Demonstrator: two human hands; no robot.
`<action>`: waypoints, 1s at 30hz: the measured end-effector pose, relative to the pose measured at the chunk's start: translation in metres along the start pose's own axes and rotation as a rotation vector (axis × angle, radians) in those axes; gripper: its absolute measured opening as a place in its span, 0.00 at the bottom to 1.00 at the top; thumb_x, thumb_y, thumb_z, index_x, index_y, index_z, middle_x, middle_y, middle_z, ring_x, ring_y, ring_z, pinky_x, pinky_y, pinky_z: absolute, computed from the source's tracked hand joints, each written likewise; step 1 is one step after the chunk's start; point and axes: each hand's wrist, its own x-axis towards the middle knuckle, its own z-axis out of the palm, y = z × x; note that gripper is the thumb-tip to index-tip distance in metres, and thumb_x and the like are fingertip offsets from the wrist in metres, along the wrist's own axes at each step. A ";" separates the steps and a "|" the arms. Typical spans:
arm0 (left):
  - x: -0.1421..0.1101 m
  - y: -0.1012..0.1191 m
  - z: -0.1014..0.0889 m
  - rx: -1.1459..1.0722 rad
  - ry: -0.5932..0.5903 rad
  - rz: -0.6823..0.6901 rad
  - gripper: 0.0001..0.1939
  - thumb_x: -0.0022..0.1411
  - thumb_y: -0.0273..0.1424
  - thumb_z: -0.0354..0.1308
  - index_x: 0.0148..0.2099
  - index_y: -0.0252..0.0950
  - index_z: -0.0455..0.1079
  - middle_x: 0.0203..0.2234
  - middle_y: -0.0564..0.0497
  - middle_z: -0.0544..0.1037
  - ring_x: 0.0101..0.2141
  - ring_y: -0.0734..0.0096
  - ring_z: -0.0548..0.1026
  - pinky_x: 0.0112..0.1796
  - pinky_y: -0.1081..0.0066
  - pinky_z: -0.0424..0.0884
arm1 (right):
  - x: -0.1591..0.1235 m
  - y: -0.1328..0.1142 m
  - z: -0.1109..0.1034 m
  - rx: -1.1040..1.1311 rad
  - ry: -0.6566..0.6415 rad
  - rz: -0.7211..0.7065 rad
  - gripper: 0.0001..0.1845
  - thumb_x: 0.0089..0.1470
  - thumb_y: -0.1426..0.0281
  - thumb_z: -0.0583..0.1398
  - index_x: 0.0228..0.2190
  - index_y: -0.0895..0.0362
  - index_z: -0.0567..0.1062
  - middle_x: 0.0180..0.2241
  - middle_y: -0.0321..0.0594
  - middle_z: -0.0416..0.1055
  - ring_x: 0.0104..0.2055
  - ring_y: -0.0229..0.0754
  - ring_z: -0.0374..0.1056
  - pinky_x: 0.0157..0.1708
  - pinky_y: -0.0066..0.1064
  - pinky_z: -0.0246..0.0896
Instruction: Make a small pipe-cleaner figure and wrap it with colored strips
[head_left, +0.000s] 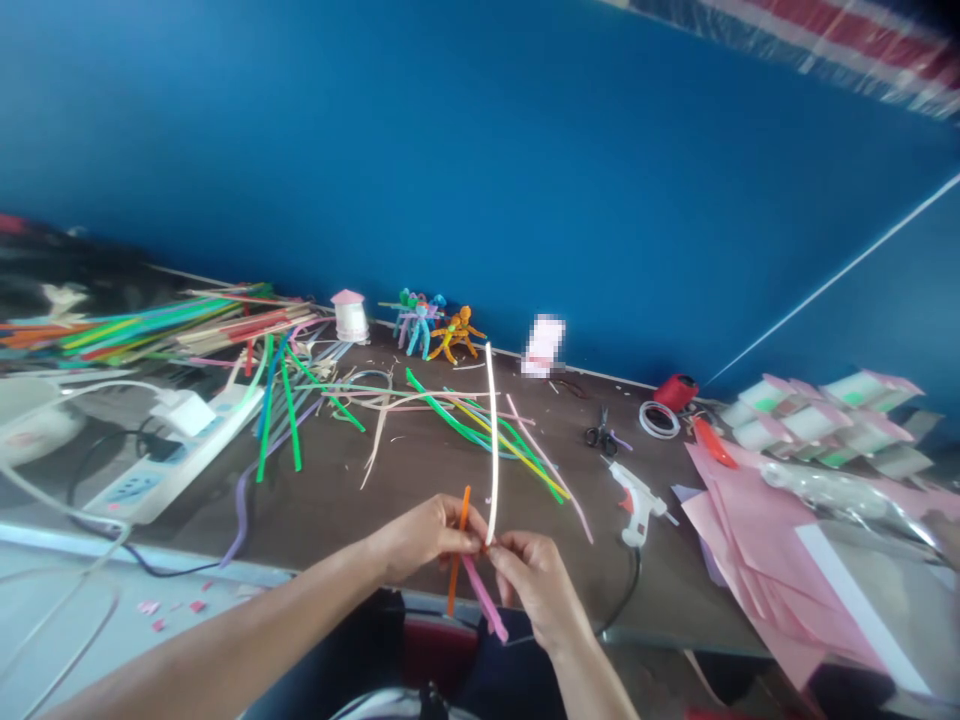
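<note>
Near the table's front edge my left hand (442, 535) is closed on an orange pipe cleaner (454, 580) and a pink pipe cleaner bundle (486, 600), which hangs toward my lap. My right hand (534, 575) pinches beside it, fingertips almost touching the left ones. From between the hands a white pipe cleaner (493, 440) stretches away across the table. Exactly what the right fingers grip is hidden. Green and yellow pipe cleaners (517, 440) lie just beyond. Small pipe-cleaner figures, one orange (456, 335) and one blue (420, 325), stand by the wall.
At left lie a heap of coloured pipe cleaners (172, 320) and a power strip (161, 450) with cables. A white glue gun (636, 500), black scissors (601, 433) and pink sheets (757, 550) are to the right. A small pink-roofed white tower (350, 318) stands at the back.
</note>
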 end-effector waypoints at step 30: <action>0.019 -0.001 -0.014 0.084 0.018 -0.075 0.13 0.37 0.34 0.64 0.24 0.31 0.68 0.16 0.57 0.67 0.20 0.80 0.63 0.23 0.77 0.56 | 0.017 -0.004 -0.002 -0.136 -0.052 -0.020 0.12 0.45 0.66 0.57 0.16 0.60 0.69 0.08 0.28 0.60 0.12 0.29 0.51 0.16 0.22 0.43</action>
